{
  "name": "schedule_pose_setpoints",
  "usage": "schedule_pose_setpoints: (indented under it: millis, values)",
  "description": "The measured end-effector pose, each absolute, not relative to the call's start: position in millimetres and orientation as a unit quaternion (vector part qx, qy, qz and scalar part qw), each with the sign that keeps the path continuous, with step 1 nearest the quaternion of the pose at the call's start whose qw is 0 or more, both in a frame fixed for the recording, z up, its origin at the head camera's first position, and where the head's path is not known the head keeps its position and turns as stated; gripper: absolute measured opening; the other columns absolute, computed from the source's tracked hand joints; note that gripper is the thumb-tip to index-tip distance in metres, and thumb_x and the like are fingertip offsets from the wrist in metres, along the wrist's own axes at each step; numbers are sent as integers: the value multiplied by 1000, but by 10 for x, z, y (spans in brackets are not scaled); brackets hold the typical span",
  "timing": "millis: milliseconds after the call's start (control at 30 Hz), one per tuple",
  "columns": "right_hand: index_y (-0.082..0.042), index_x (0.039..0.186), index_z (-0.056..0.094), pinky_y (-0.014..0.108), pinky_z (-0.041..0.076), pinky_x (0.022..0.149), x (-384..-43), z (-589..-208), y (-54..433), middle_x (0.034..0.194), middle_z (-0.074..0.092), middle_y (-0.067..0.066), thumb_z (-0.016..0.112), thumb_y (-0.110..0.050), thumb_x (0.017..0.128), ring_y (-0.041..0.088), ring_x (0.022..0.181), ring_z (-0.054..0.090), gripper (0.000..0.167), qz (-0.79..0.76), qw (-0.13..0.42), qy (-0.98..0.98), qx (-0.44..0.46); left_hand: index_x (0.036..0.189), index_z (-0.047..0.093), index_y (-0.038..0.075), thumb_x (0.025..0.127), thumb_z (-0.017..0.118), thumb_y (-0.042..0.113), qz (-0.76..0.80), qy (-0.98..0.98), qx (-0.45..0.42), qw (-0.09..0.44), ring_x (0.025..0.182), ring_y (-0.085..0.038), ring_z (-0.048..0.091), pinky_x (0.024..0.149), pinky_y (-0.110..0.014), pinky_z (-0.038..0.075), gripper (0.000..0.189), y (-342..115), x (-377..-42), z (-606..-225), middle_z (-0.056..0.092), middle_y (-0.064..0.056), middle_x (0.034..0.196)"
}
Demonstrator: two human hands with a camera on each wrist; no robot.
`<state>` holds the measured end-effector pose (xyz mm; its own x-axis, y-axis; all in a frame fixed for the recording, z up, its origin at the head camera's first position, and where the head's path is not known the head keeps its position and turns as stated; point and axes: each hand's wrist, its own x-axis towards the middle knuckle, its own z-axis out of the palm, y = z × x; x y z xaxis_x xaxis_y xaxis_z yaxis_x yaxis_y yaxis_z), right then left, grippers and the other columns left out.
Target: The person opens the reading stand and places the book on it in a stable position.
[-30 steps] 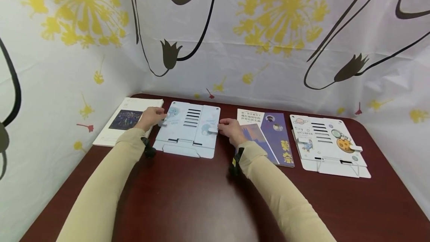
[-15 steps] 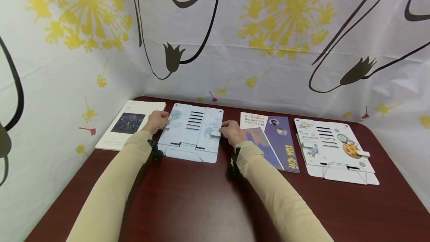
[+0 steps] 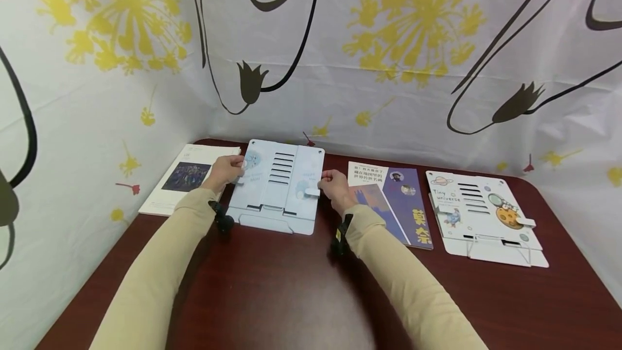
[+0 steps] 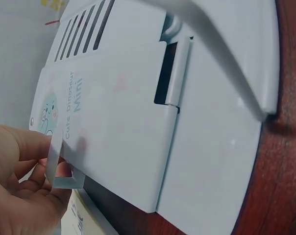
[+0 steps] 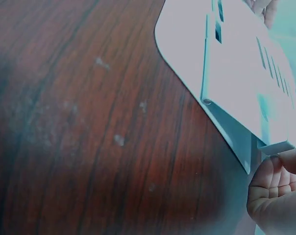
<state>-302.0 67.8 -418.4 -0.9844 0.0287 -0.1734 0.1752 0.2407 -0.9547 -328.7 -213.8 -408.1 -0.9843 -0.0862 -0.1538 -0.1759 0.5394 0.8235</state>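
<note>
A pale blue book stand (image 3: 257, 199) with slots and a small dinosaur print lies toward the back of the dark table. Its panel is tilted up a little from its base plate, and a gap shows between them in the right wrist view. My left hand (image 3: 225, 170) pinches the panel's left edge beside a page clip (image 4: 54, 156). At the opposite edge, my right hand (image 3: 335, 189) grips the panel near the other clip (image 3: 312, 193). In the right wrist view, the thumb and curled fingers of the right hand (image 5: 280, 196) meet at the panel's edge.
White booklets (image 3: 165, 190) lie left of the stand, partly behind the left hand. To the right are a purple-and-white book (image 3: 408, 215) and a second white stand (image 3: 481, 215) with space prints. A patterned cloth (image 3: 301, 69) hangs behind the table.
The stand's panel has risen at its far edge, tilting up from the base, with both hands holding its sides. The head view has shifted slightly since the first frame.
</note>
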Motion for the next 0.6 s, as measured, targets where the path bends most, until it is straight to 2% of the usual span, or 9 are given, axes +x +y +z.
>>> schedule_pose_setpoints:
  millis: [233,600]
  values:
    - [4,109,55,22,36,59,-3011,-4155,671,80,45,2,54,5,86,11,66,42,23,-619,41,782,60,137,44,-3,87,52,-5,499,863,-71,31,114,-28,49,95,-37,43,50,-2167,-3248,-4041,52,-21,127]
    - [0,106,53,21,39,62,-2983,-4113,674,87,49,5,56,2,88,14,76,46,18,-617,23,785,59,134,48,0,87,53,-5,525,847,-80,19,110,-26,48,93,-35,43,48,-2171,-3191,-3967,51,-18,125]
